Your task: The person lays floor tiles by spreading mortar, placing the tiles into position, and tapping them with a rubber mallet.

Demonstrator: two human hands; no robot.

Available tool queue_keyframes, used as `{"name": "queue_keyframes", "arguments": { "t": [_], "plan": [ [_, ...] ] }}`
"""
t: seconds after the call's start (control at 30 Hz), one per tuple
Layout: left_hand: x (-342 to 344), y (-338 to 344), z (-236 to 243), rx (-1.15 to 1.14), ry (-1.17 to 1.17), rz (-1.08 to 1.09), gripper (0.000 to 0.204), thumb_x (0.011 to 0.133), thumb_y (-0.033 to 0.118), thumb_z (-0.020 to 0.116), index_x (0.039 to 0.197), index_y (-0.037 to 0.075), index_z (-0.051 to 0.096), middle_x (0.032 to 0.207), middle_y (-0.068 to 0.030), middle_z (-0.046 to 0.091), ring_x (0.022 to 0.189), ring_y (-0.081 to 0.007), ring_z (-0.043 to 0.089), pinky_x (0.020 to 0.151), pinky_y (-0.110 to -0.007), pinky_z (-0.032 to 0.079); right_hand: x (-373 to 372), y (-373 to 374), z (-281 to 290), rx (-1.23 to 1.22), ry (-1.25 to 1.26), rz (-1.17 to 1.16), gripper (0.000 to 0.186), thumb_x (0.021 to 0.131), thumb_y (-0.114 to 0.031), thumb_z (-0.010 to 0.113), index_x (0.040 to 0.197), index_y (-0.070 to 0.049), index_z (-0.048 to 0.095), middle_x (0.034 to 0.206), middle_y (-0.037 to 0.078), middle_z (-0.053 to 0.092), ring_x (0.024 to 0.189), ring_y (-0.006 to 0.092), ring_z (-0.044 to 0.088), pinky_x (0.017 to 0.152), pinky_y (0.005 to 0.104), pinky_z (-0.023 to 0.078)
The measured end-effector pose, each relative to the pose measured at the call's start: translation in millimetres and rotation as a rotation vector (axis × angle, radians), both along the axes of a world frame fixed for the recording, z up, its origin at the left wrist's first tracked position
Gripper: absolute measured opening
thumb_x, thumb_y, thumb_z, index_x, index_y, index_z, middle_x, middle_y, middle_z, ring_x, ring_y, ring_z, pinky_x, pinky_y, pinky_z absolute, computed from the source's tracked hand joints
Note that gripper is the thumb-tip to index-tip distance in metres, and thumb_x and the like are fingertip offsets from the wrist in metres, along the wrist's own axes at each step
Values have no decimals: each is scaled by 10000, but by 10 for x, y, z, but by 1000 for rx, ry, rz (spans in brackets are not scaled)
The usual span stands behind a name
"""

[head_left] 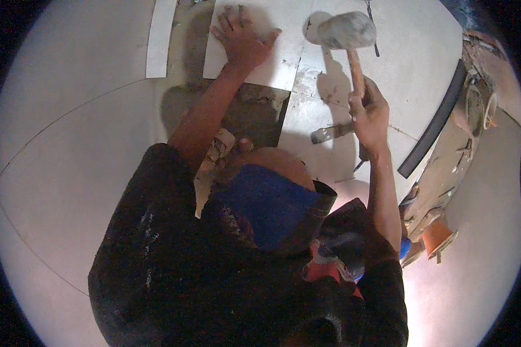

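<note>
My left hand [246,43] lies palm down with fingers spread on a pale floor tile [226,68]. My right hand [371,118] is closed round the wooden handle of a mallet [348,32], whose thick grey-white head is raised over the tiles on the right. It casts a shadow just to its left. Below the left-hand tile is a dark, untiled patch of floor [260,113]. Near my right wrist a dark tool [331,133] rests on the tiles; my arm partly covers it, so its kind is unclear.
A long black bar [437,118] lies along the tiles at right. Beyond it are a strip of rough debris [446,179] and an orange container [437,238]. A narrow pale tile strip [160,40] sits at upper left, and large tiles [69,173] cover the left side.
</note>
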State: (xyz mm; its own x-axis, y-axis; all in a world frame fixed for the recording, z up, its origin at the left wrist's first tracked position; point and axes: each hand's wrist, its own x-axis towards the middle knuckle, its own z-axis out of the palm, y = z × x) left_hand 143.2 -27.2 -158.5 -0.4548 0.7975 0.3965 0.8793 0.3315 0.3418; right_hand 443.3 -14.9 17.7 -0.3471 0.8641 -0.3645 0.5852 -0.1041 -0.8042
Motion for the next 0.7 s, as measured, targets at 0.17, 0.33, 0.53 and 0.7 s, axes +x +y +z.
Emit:
{"name": "queue_keyframes", "arguments": {
  "t": [0.17,0.33,0.53,0.7],
  "plan": [
    [-302,-43,20,-67,197,41,994,783,775,612,1447,50,465,1472,-278,412,1342,-527,366,1015,-788,223,-450,-5,44,377,-122,163,466,966,-169,625,1396,-24,517,1044,162,684,789,162,647,726,335,534],
    [-322,-85,61,-85,178,3,983,846,726,564,1488,0,395,1518,-346,299,1382,-562,300,1114,-729,165,-723,58,-332,542,-195,287,498,949,-165,614,1415,-37,493,1168,252,661,991,362,684,887,430,538],
    [-258,-74,235,-94,121,5,959,861,666,604,1476,-39,393,1511,-357,315,1376,-572,306,1136,-696,164,-907,266,-530,462,-274,253,529,961,-287,544,1423,-36,483,1060,264,658,967,437,652,863,511,525],
    [-197,-56,246,-137,51,-2,956,885,671,558,1494,-42,370,1535,-354,295,1429,-549,247,1166,-670,129,-934,380,-739,531,-266,221,533,985,-314,511,1426,-17,471,1080,271,658,953,446,657,827,523,534]
  ]
}}
